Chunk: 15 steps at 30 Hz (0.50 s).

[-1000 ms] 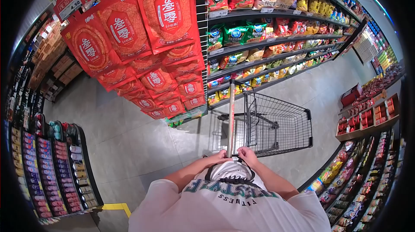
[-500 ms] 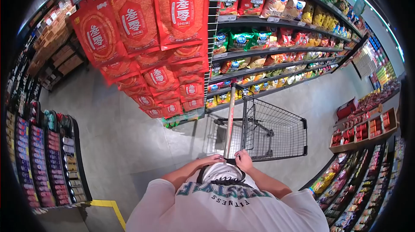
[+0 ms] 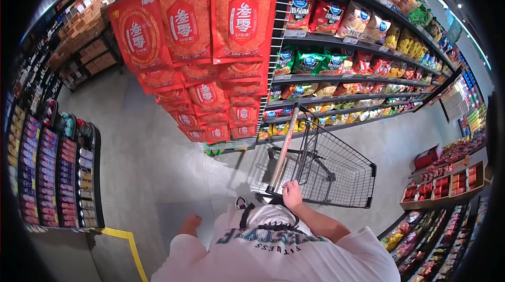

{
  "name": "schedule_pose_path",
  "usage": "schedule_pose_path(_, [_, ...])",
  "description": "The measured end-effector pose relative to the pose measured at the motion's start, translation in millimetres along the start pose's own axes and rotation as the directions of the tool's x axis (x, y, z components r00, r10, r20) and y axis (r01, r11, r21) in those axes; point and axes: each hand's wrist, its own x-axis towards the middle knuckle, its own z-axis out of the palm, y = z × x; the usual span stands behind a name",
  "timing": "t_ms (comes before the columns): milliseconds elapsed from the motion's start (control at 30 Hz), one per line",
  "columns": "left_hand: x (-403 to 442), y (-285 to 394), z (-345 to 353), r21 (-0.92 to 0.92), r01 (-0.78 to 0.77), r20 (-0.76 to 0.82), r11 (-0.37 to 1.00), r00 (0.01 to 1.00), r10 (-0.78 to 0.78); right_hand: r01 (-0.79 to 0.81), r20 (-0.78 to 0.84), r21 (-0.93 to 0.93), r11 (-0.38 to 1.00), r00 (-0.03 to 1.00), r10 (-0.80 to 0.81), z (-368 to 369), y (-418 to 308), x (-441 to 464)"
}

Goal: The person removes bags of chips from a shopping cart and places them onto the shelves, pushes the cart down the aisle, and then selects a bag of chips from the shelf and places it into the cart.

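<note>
A shopping cart (image 3: 344, 169) with a black wire basket stands in front of me, its long handle bar (image 3: 284, 150) slanting away. My right hand (image 3: 292, 194) is closed on the cart's black frame near the close end of the handle. Off to my left side, my left hand (image 3: 194, 221) hangs away from the cart, small and partly turned. Its fingers are not clear enough to judge, and I see nothing in it. Between the arms is my white printed shirt (image 3: 284, 250).
Red snack packets (image 3: 244, 19) hang on a wire rack ahead left. Beyond the cart run shelves of chip bags (image 3: 310, 61). A shelf of small packaged goods (image 3: 47, 171) stands at left, wooden bins of red packets (image 3: 444, 187) at right. Yellow tape (image 3: 131, 240) marks the floor.
My left hand has let go of the handle and swung out to my left side. My right hand stays on the cart. The cart's handle end has come slightly closer and the view has shifted.
</note>
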Motion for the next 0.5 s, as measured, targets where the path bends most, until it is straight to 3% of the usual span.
schedule_pose_path(100, [-35.4,40.5,11.7,-0.090,0.146,0.233,0.985,0.965,-0.122,0.011,0.029,0.038,0.999,1.000,-0.012,0.4,2.6,18.9])
schedule_pose_path(133, [-46.3,68.1,16.5,-0.034,0.094,0.302,0.995,0.950,-0.079,0.030,0.039,0.071,0.997,0.999,-0.033,-2.6,4.3,23.6])
schedule_pose_path(167, [-38.4,94.7,23.5,0.259,-0.237,0.410,0.936,0.905,0.116,0.050,0.049,0.101,0.994,0.997,-0.055,-7.0,7.4,28.5])
schedule_pose_path(200, [-29.2,120.0,31.3,0.469,-0.546,0.496,0.694,0.813,0.305,0.053,0.068,0.120,0.991,0.996,-0.061,-8.1,16.0,31.2])
schedule_pose_path(233, [-30.0,153.7,39.6,0.321,-0.456,0.371,0.830,0.867,0.333,-0.122,0.245,0.210,0.970,0.967,0.069,-17.7,19.7,33.7])
schedule_pose_path(267, [-33.9,186.8,47.0,0.138,-0.371,0.243,0.918,0.912,0.331,0.010,0.238,0.179,0.984,0.970,-0.053,-13.7,39.0,32.5])
schedule_pose_path(300, [-30.2,219.9,52.8,0.128,-0.541,0.160,0.831,0.838,0.521,0.146,0.231,0.141,0.979,0.957,-0.176,-11.9,62.2,39.4])
schedule_pose_path(333, [-23.4,244.5,61.7,0.140,-0.687,0.084,0.713,0.726,0.683,0.044,0.353,0.066,0.997,0.933,-0.065,-36.0,49.8,40.1])
schedule_pose_path(400, [5.9,287.3,89.0,-0.259,-0.573,0.094,0.778,0.786,0.610,0.024,0.299,0.099,0.995,0.953,-0.053,-41.3,70.2,41.9])
schedule_pose_path(467, [-54.5,365.6,68.4,-0.195,-0.351,0.250,0.916,0.885,0.393,0.044,0.254,0.066,0.997,0.965,-0.060,-47.7,107.4,36.0])
schedule_pose_path(500, [-18.0,363.9,91.9,-0.329,-0.559,0.200,0.761,0.746,0.635,0.070,0.336,-0.069,0.995,0.941,-0.043,-68.2,113.6,27.2])
